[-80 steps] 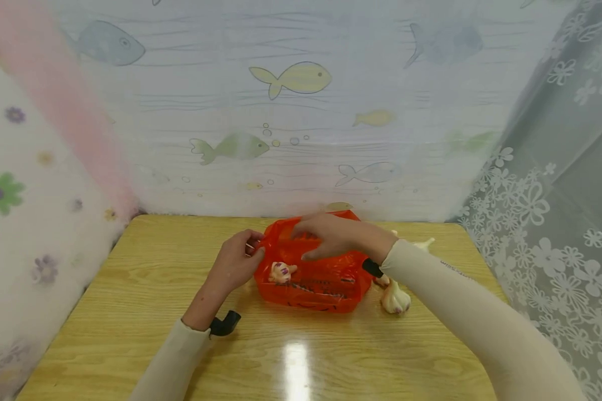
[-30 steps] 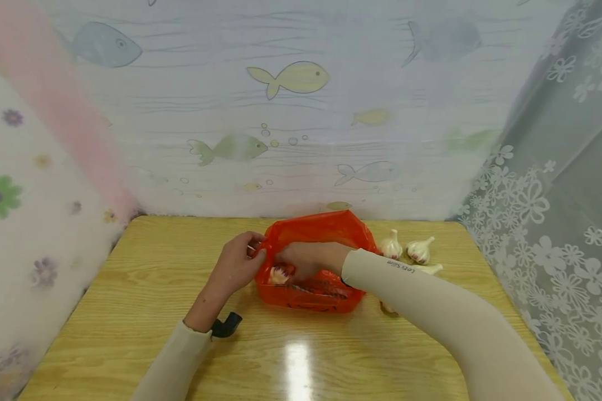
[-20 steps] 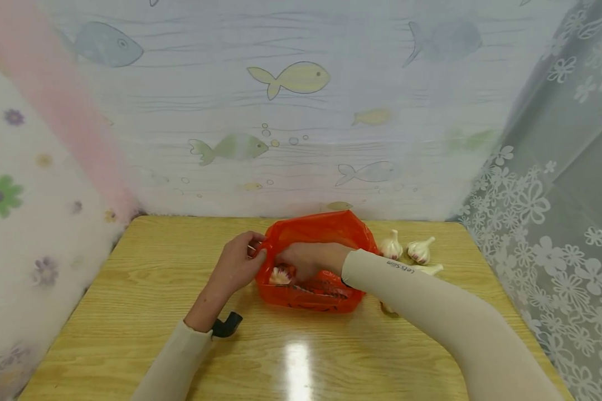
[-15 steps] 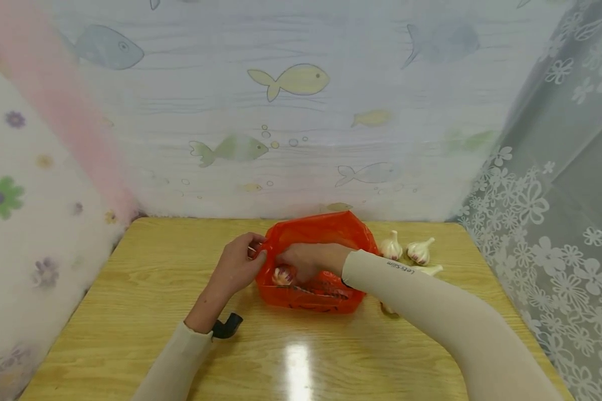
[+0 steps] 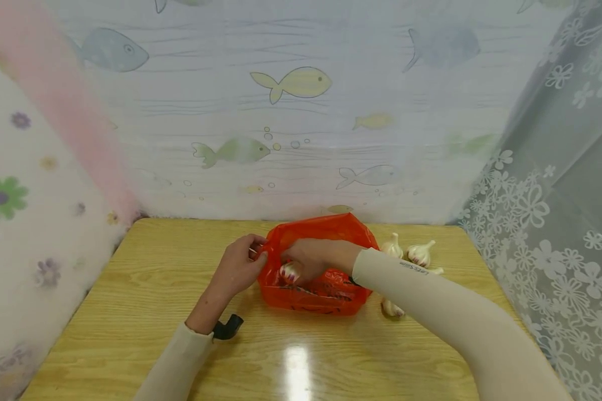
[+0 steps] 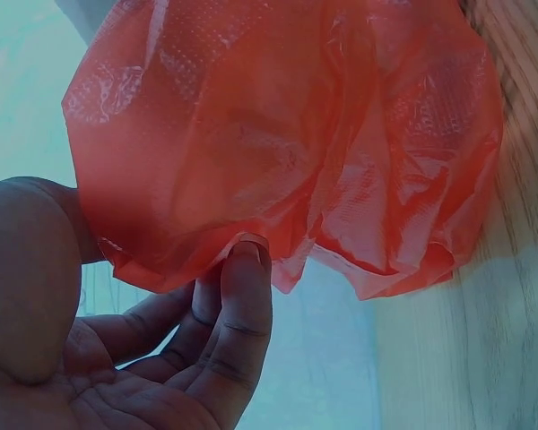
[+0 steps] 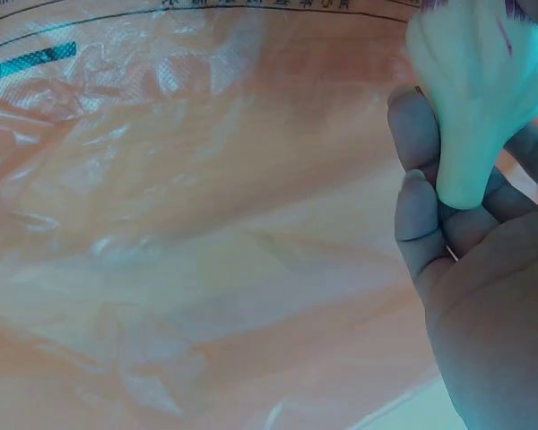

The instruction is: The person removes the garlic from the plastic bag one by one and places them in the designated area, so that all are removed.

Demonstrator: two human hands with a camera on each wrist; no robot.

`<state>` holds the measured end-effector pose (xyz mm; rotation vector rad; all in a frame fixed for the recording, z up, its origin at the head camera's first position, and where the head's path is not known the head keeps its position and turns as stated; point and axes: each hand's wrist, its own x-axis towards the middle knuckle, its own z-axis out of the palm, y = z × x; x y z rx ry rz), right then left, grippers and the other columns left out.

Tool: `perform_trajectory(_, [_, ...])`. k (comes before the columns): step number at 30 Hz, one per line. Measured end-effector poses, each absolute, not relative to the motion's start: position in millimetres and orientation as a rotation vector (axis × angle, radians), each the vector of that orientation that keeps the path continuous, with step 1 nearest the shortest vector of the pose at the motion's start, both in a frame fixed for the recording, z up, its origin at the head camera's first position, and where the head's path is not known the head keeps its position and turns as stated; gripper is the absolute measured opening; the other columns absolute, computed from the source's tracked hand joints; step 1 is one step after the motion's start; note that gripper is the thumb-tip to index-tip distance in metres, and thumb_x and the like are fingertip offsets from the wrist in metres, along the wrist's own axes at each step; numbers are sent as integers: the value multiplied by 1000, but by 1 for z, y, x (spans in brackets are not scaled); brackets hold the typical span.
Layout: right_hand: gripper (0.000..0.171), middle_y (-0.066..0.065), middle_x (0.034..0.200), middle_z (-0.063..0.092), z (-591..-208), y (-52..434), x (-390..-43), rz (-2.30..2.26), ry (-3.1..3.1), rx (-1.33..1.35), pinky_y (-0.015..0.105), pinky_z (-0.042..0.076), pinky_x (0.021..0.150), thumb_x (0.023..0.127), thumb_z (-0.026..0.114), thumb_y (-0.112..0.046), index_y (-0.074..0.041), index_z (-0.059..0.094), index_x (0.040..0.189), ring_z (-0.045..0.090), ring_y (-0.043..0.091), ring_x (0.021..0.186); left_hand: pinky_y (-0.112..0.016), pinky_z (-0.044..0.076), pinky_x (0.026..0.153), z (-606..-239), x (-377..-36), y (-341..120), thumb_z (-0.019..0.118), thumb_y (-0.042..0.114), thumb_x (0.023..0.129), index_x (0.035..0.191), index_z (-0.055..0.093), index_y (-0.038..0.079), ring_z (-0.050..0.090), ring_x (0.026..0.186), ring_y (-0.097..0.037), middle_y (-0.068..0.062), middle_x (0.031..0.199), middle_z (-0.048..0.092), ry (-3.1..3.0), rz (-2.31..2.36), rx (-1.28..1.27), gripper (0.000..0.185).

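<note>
A red plastic bag [image 5: 326, 303] stands on the table with its mouth spread wide. At its left rim my left hand [image 5: 237, 268] pinches the edge; in the left wrist view the thumb lies behind the red film [image 6: 278, 143] and a fingertip shows at its lower edge. Inside the bag, my right hand [image 5: 312, 257] holds a garlic bulb [image 5: 289, 272]. The right wrist view has this bulb [image 7: 475, 98] with its pale stem pointing down into the palm and fingers curled around it. Part of the bulb is cut off by that frame's edge.
Several other garlic bulbs lie right of the bag, among them one at the back [image 5: 419, 254] and one nearer [image 5: 392, 308], partly behind the right sleeve [image 5: 431, 295]. The wooden table [image 5: 145, 289] meets a fish-patterned curtain [image 5: 301, 145] behind the bag.
My right hand was above the bag at first, then reached inside to the garlic bulb lying there. Now the bulb is in its grip, slightly higher and further right. The left hand stays at the rim.
</note>
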<state>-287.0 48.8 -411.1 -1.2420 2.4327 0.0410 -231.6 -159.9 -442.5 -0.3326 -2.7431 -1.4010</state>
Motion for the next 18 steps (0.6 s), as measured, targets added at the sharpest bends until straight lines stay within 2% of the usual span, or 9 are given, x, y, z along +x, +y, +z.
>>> perform_trajectory(5, [59,3,139,67,-403,53,-281,91,2456,-1260,34,49,113,92,83,-32,-13,64,145,65,20,123,-38,63,80,-443,-231,-160,65,13,100,129,66,1,68,92,-23,-12,112,70,-2748,-1395,-334,31])
perform_trajectory(13, [62,3,139,64,-385,57,-269,98,2533,-1316,36,48,114,88,86,-30,-17,64,144,61,20,124,-38,63,81,-443,-231,-161,64,13,101,130,66,2,68,93,-23,-11,113,70,-2749,-1400,-335,31])
perform_trajectory(18, [68,2,135,64,-371,62,-261,10,2581,-1256,37,51,110,86,89,-36,-17,59,144,64,20,121,-37,64,80,-442,-231,-161,65,13,101,131,66,2,68,94,-24,-11,113,70,-2757,-1401,-318,32])
